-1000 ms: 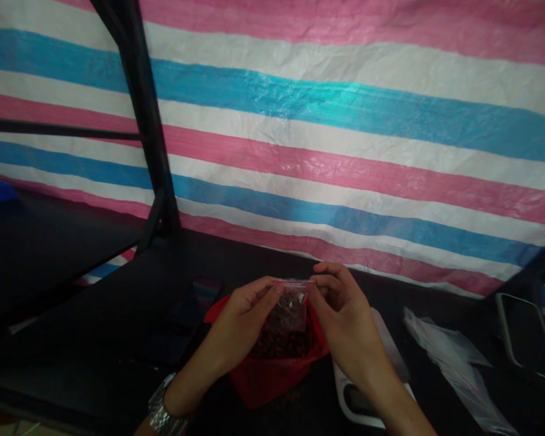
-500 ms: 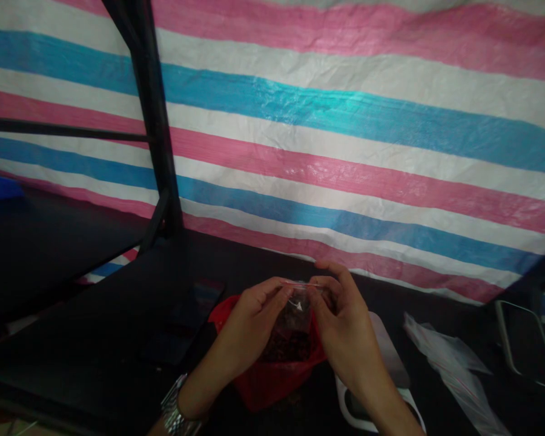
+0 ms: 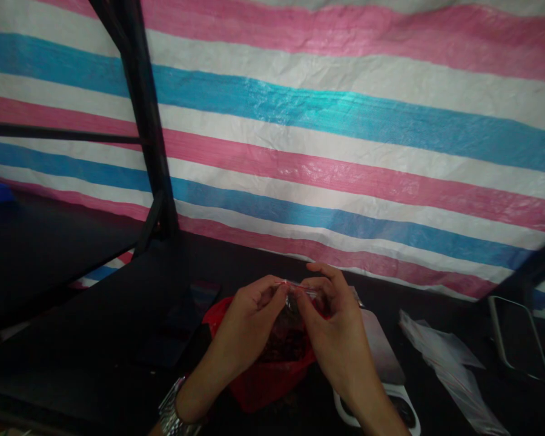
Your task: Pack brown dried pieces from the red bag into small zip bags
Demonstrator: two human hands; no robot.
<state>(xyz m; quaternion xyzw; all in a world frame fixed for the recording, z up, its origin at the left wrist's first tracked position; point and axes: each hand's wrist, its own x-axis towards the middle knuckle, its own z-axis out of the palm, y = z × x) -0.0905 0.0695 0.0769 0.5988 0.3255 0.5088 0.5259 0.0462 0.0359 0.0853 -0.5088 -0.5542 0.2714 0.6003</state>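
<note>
My left hand (image 3: 249, 321) and my right hand (image 3: 329, 327) pinch the top edge of a small clear zip bag (image 3: 293, 303) between thumbs and fingers. Dark reddish-brown pieces fill its lower part, mostly hidden behind my hands. Beneath the hands lies a red plastic bag (image 3: 263, 387), its opening spread around the small bag. A silver metal watch (image 3: 172, 412) circles my left wrist. My right forearm passes over a white digital scale (image 3: 379, 357).
A crumpled clear plastic bag (image 3: 445, 369) and a smartphone (image 3: 518, 339) lie on the dark table (image 3: 118, 315) at right. A dark tablet (image 3: 184, 327) lies left of my hands. A black metal frame post (image 3: 148, 133) stands before a striped tarp (image 3: 345, 151).
My hands have come closer together, and the right hand now covers more of the small bag. The view has shifted slightly.
</note>
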